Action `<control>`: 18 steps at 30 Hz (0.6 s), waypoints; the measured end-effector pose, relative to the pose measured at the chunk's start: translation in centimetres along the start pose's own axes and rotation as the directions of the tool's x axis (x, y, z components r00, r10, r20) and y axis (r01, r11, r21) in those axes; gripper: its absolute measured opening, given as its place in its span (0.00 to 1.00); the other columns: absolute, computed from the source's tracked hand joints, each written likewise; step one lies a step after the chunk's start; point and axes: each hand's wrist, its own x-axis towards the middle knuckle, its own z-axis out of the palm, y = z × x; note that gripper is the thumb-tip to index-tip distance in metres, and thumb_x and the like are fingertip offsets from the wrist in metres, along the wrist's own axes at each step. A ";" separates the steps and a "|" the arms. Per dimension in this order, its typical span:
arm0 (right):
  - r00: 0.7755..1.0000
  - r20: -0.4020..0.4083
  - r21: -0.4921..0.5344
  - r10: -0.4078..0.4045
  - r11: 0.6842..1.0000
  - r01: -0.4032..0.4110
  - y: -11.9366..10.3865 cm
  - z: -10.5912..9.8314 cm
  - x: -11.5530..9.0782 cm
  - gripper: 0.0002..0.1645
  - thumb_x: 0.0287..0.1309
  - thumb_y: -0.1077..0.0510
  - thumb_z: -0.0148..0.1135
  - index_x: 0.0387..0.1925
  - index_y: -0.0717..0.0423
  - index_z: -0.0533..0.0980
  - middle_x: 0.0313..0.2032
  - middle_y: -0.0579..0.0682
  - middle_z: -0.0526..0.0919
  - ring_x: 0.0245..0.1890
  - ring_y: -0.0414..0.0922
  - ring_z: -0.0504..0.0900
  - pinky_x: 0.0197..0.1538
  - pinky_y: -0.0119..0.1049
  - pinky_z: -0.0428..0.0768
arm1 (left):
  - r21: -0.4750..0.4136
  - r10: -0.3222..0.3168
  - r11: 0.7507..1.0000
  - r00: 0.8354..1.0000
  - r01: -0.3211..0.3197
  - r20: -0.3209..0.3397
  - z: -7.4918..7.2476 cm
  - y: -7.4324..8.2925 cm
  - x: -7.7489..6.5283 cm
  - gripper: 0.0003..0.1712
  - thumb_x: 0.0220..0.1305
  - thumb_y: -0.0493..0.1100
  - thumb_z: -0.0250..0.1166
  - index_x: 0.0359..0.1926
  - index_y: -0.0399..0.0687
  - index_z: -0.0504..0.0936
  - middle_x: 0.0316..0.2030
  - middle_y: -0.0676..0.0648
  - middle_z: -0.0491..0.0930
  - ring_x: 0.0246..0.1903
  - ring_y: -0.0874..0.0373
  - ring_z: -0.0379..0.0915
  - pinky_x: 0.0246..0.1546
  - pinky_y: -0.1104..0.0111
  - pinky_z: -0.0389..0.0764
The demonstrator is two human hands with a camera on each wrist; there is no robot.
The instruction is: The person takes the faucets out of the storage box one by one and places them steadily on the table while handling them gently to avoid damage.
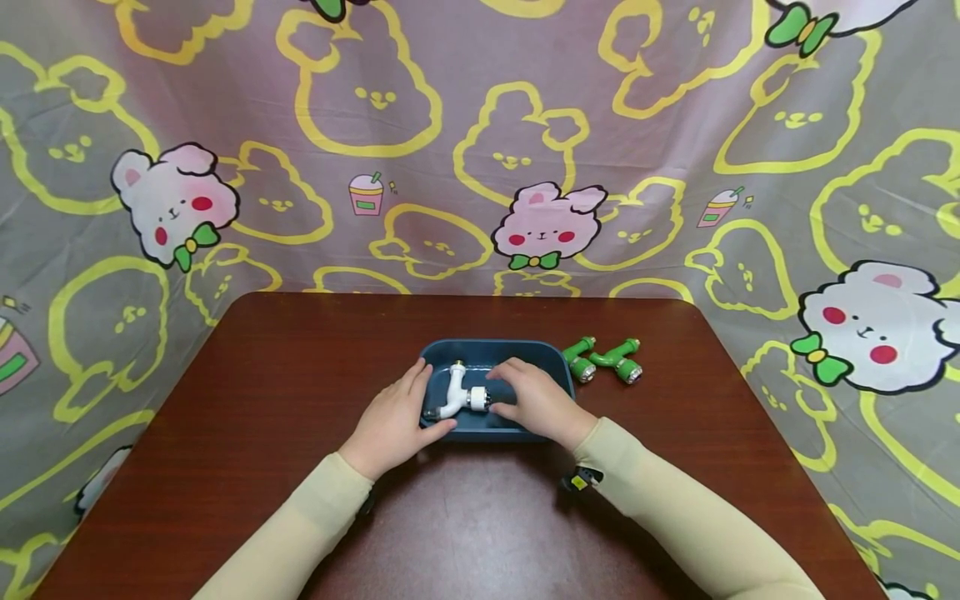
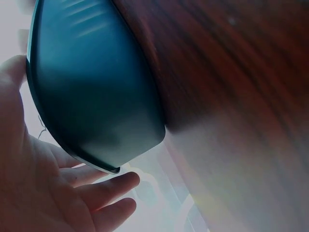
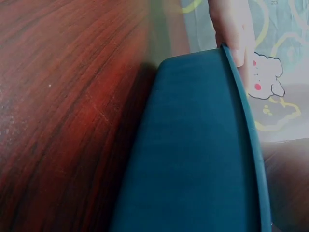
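A white faucet [image 1: 454, 393] with a ridged white knob lies inside a dark blue plastic tray [image 1: 525, 437]. My left hand [image 1: 390, 425] rests against the tray's left end, its thumb over the near rim and its fingers along the left side. In the left wrist view the left fingers [image 2: 108, 191] stretch fairly straight past the tray's corner. Over the tray's right half, my right hand [image 1: 542, 402] has thumb and fingers spread apart, fingertips close to the faucet's knob and nothing between them. The right wrist view shows mostly the tray's outer side [image 3: 188, 145].
Two green faucets, the nearer one [image 1: 579, 363] against the tray's right end and the other green faucet [image 1: 618, 362] just right of it, lie on the brown table [image 1: 300, 350]. A patterned curtain [image 1: 450, 167] hangs behind and at both sides.
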 end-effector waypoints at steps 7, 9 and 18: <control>0.999 0.034 -0.021 0.007 1.000 -0.007 0.1 0.4 0.4 0.29 0.58 0.51 0.77 0.58 0.55 0.80 0.53 0.52 0.83 0.53 0.49 0.84 0.60 0.46 0.82 | 0.005 0.002 1.000 1.000 -0.002 -0.002 0.0 0.1 0.0 0.59 0.62 0.71 0.68 0.77 0.33 0.61 0.77 0.32 0.60 0.69 0.36 0.70 0.66 0.46 0.75; 0.999 0.044 -0.023 0.013 1.000 -0.012 0.1 0.4 0.5 0.29 0.58 0.51 0.77 0.59 0.55 0.80 0.54 0.52 0.83 0.53 0.49 0.84 0.60 0.46 0.82 | 0.002 0.001 1.000 1.000 -0.001 -0.001 0.0 0.1 0.0 0.59 0.62 0.71 0.68 0.77 0.33 0.61 0.77 0.32 0.60 0.69 0.36 0.70 0.66 0.46 0.75; 0.997 0.073 -0.035 0.021 0.999 -0.018 -0.1 0.7 1.0 0.28 0.61 0.50 0.75 0.59 0.55 0.80 0.55 0.53 0.82 0.52 0.48 0.84 0.59 0.45 0.83 | 0.003 0.006 1.000 1.000 -0.006 -0.002 0.1 -0.1 0.1 0.58 0.63 0.70 0.68 0.77 0.33 0.61 0.76 0.32 0.60 0.69 0.36 0.70 0.65 0.46 0.76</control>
